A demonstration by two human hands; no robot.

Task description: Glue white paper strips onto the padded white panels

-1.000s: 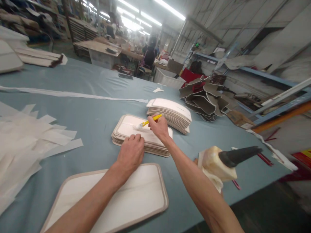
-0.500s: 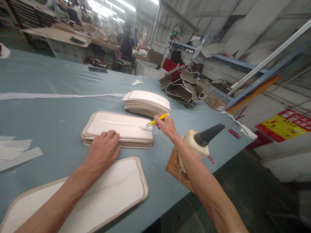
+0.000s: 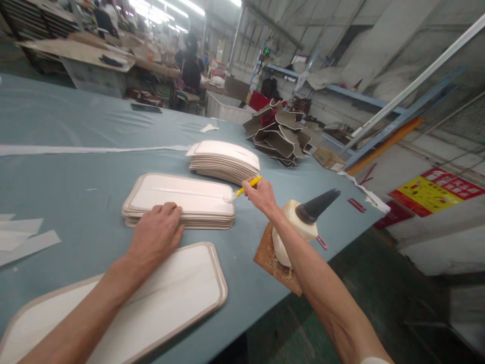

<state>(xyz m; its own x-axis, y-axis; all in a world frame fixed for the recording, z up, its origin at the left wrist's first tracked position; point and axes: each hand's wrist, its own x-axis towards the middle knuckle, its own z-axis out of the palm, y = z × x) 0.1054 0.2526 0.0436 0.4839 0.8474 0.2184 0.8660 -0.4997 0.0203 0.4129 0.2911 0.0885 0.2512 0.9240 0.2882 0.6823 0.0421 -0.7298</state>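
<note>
Bearing stacked panels point(image 3: 182, 202), the blue-green table point(image 3: 87, 169) stands near shelves point(image 3: 364, 97).

A dark phone point(image 3: 146, 108) lies near a white scrap point(image 3: 209, 128).

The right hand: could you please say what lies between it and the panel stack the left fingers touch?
In the head view, a yellow brush spans from the right hand to the stack.

Tube lights point(image 3: 192, 7) glow above blue shelving point(image 3: 364, 97) and dark floor point(image 3: 299, 323).
</note>
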